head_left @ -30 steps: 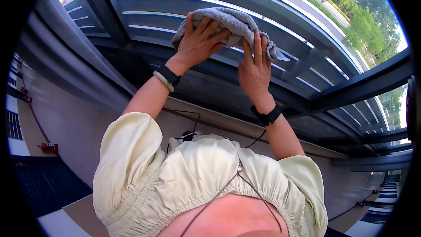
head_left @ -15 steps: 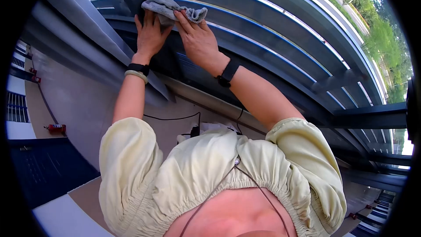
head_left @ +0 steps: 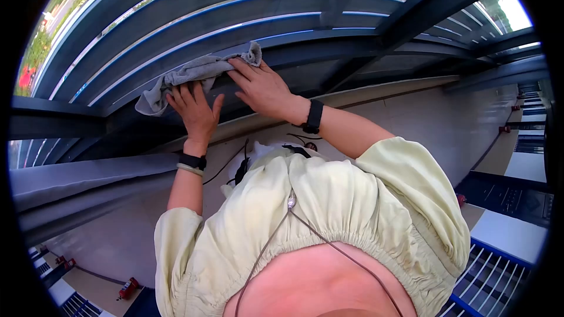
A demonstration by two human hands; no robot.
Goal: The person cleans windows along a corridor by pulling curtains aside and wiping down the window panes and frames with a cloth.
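Observation:
A grey cloth, long and bunched, lies along the dark lower rail of the window. My left hand presses its outstretched fingers on the cloth's left half, the thumb standing apart. Across the right half rest the extended fingers of my right hand, with one end of the cloth curling up beyond the fingertips. Neither hand is wrapped around the cloth. The cloth hides the stretch of rail beneath it.
Dark slats stand behind the rail, with a thick post at the right. A grey curtain hangs at left. Cables lie on the floor below my arms. Red fire extinguishers stand farther off.
My view has turned, so the curtain now appears lower at left. Both hands and the cloth sit lower in view, and the cloth is spread out longer.

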